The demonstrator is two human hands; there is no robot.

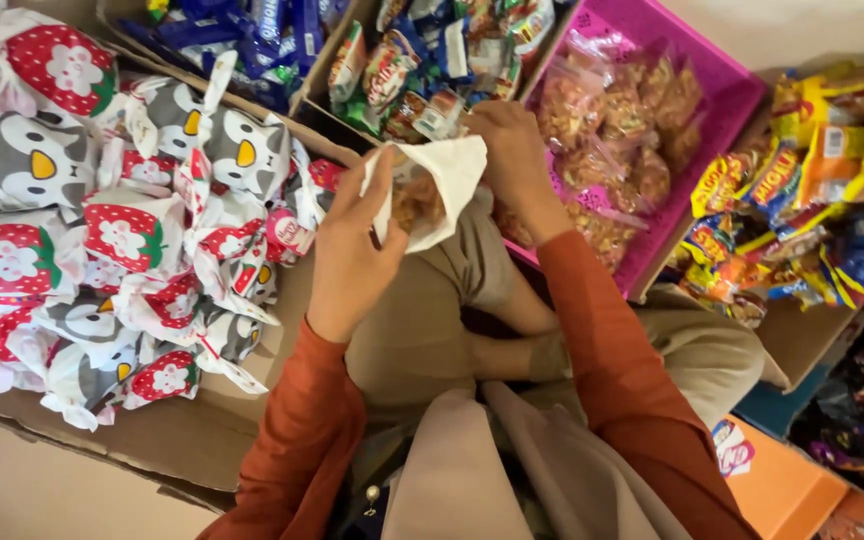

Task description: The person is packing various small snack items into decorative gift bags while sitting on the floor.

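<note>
- A broad flat cardboard box [182, 440] takes up the left side; it holds a heap of tied goodie bags [102, 230] printed with red strawberries and grey penguin faces, knotted at the top and piled against one another.
- A pink plastic basket [722, 90] stands at upper right, filled with clear packets of orange-brown fried snacks [612, 130].
- At far right, a cardboard box [802, 345] carries a loose pile of yellow, red and blue snack sachets [812, 200].
- Along the top edge, one cardboard box holds blue wrapped bars [242, 35]; the compartment beside it holds small mixed green, red and white packets [402, 70].
- The small white bag [437, 185] sits at centre, above the person's lap, between both hands, its mouth held open with brownish snacks showing inside.
- The left hand [352, 250] grips the bag's left edge, fingers closed on the plastic.
- The right hand [512, 160] pinches the bag's top right edge, just beside the pink basket.
- Both arms wear rust-orange sleeves [622, 380].
</note>
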